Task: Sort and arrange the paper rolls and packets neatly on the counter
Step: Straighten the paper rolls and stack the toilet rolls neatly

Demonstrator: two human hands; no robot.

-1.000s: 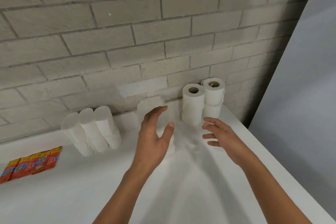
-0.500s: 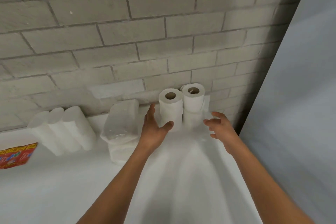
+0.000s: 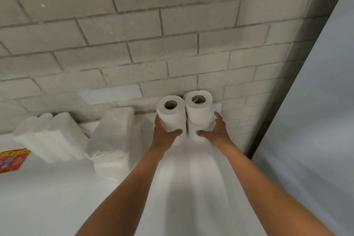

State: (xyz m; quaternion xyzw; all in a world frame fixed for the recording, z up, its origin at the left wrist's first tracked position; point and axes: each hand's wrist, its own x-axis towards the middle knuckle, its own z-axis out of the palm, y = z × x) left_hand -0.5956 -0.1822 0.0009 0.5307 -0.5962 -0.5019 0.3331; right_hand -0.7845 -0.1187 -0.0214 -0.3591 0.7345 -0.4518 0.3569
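Counter point(image 3: 57, 197): white, carrying everything, running along the brick wall point(image 3: 134, 44).
Wrapped packets point(image 3: 113, 136): sitting left of both hands.
Left roll stack point(image 3: 171, 115): standing upright; left hand point(image 3: 164, 136) is gripping it, thumb across front.
Right roll stack point(image 3: 199, 113): touching its neighbour; right hand point(image 3: 214, 132) is gripping it.

Single head-worn wide-angle view, looking forward and steeply down over the table point(image 3: 57, 197) toward the brick wall point(image 3: 134, 34) corner, close in, both forearms reaching up from the bottom edge.
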